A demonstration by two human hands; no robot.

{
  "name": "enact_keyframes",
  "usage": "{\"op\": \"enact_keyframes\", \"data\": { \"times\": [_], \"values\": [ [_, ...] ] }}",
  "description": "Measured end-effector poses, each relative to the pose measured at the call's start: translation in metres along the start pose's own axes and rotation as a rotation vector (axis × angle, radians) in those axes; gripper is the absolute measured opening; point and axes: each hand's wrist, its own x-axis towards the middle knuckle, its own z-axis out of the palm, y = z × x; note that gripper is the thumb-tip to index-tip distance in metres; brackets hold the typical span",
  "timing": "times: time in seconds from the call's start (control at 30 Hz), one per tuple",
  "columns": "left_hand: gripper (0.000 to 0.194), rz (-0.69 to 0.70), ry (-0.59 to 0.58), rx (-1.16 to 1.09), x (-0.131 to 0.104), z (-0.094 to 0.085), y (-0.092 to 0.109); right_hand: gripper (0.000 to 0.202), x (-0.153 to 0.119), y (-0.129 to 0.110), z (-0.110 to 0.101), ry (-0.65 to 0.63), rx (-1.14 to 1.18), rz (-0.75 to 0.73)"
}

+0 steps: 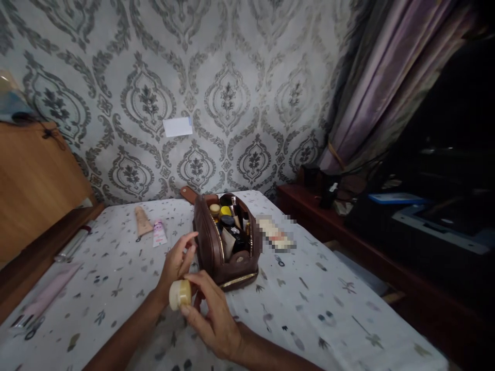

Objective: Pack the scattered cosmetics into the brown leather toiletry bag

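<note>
My right hand [216,314] pinches a small cream jar [180,295] with a pale body and a yellowish band, held on its side in front of the bag. Close behind it, my left hand [180,260] is open, its fingers loosely bent and the tips at the left side of a brown leather cosmetic bag [207,242]. The bag stands unzipped on the table. Inside it are several items, among them a yellow-lidded jar [225,211], a black round lid [228,221] and slim tubes. Their lower parts are hidden.
On the patterned tablecloth [301,309] lie a beige tube [143,221] and a small pink-and-white tube [159,233]. A long pink item [52,291] and a clear case [73,243] lie at the left edge. Right of the bag is a blurred-out flat item [276,233].
</note>
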Motion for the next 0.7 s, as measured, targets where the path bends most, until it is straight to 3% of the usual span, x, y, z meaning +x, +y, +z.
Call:
{"op": "enact_keyframes", "data": {
  "times": [0.1,0.17,0.33,0.7],
  "values": [
    [0.044,0.235,0.05,0.283,0.017,0.009,0.005,0.038,-0.001,-0.003,-0.003,0.01,-0.034,0.0],
    [0.054,0.297,0.056,0.441,0.023,0.014,0.007,0.038,-0.001,-0.004,-0.005,0.005,-0.038,0.004],
    [0.059,0.309,0.072,0.603,0.023,0.019,0.006,0.04,0.0,-0.003,-0.005,0.026,-0.042,-0.038],
    [0.056,0.255,0.044,0.624,0.016,0.016,-0.005,0.042,0.002,0.001,-0.003,0.041,-0.061,-0.078]
  ]
}}
